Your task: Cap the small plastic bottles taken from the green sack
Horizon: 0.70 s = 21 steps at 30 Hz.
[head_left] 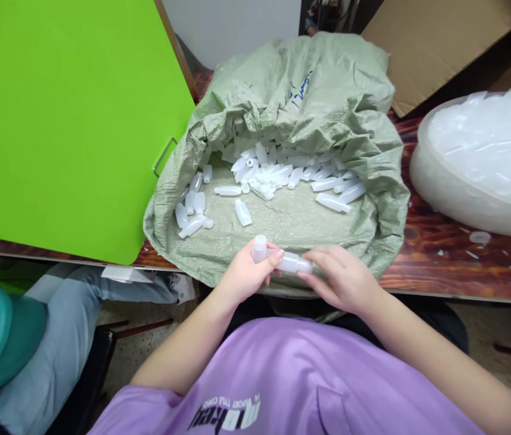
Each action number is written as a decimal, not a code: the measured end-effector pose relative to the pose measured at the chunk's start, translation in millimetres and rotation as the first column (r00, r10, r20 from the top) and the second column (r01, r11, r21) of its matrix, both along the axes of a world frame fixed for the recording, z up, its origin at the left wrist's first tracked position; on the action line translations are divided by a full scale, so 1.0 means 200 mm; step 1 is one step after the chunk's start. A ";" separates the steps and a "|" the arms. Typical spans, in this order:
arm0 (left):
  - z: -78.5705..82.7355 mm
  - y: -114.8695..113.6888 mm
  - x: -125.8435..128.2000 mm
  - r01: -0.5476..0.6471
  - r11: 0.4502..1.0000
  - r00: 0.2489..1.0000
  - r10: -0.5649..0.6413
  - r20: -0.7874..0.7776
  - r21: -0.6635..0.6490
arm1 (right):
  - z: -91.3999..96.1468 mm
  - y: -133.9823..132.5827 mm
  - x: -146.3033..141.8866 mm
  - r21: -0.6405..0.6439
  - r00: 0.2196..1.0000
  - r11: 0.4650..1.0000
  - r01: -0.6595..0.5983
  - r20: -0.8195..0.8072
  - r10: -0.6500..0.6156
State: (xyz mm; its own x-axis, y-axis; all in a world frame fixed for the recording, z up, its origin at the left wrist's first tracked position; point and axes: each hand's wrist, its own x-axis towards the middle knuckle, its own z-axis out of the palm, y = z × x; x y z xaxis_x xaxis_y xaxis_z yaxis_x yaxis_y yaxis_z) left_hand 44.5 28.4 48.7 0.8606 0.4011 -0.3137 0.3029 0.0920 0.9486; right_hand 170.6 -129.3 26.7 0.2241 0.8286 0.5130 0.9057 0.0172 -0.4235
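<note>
My left hand (243, 273) is closed around small translucent white plastic bottles. One bottle (259, 248) stands up beside its thumb, and a second bottle (290, 262) lies sideways between the thumb and fingers. My right hand (345, 279) pinches the right end of that sideways bottle, fingertips on its narrow part. Both hands are over the near edge of an opened green woven sack (282, 229). Inside it are several similar loose pieces, among them a single bottle (243, 212) in the middle and a heap (264, 175) toward the back.
A bright green board (56, 109) with a metal handle stands left of the sack. At right, a round tub (437, 193) is piled with translucent pieces, below a cardboard box (437, 42). A teal bucket (4, 344) and another person's leg (69, 326) are at lower left.
</note>
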 end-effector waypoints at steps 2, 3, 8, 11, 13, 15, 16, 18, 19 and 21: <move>0.00 0.01 -0.01 0.049 0.996 0.999 -0.049 0.006 -0.080 | 0.01 0.01 0.01 -0.016 0.984 0.996 -0.084 0.157 0.086; 0.01 0.01 -0.01 0.070 0.992 0.998 -0.070 0.002 -0.109 | 0.01 0.02 0.01 -0.028 0.972 0.993 -0.114 0.204 0.118; 0.04 0.01 -0.03 0.048 0.993 0.999 -0.049 -0.003 -0.103 | -0.02 0.09 -0.03 0.007 0.974 0.975 -0.223 -0.024 0.224; 0.04 0.03 -0.05 0.016 0.996 1.000 -0.014 0.019 -0.087 | -0.01 0.12 -0.05 -0.058 0.922 0.970 -0.234 -0.329 0.203; 0.03 0.07 -0.09 0.004 0.996 1.000 -0.002 0.019 -0.093 | 0.03 0.15 -0.04 -0.154 0.858 0.932 -0.327 -0.463 0.225; 0.02 0.12 -0.16 0.039 0.993 0.999 -0.040 -0.014 -0.110 | 0.08 0.20 0.00 -0.230 0.782 0.857 -0.461 -0.562 0.270; 0.02 0.14 -0.20 0.078 0.990 0.995 -0.084 -0.043 -0.120 | 0.11 0.23 0.03 -0.266 0.773 0.839 -0.475 -0.582 0.253; 0.02 0.20 -0.31 0.178 0.974 0.974 -0.195 -0.115 -0.141 | 0.13 0.34 0.11 -0.377 0.854 0.870 -0.318 -0.512 0.090; 0.01 0.22 -0.36 0.218 0.964 0.958 -0.241 -0.154 -0.149 | 0.13 0.40 0.15 -0.432 0.912 0.890 -0.148 -0.408 -0.046; 0.00 0.25 -0.45 0.249 0.955 0.930 -0.282 -0.237 -0.160 | 0.10 0.54 0.23 -0.470 0.959 0.871 0.141 -0.155 -0.239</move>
State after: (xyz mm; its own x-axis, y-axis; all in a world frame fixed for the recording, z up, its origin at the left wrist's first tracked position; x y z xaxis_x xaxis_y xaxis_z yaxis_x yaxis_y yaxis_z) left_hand -46.0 78.1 48.6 0.8145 0.1126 -0.5691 0.5624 0.0873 0.8222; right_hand 216.9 -20.5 47.5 0.4586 0.8884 0.0216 0.7661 -0.3830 -0.5161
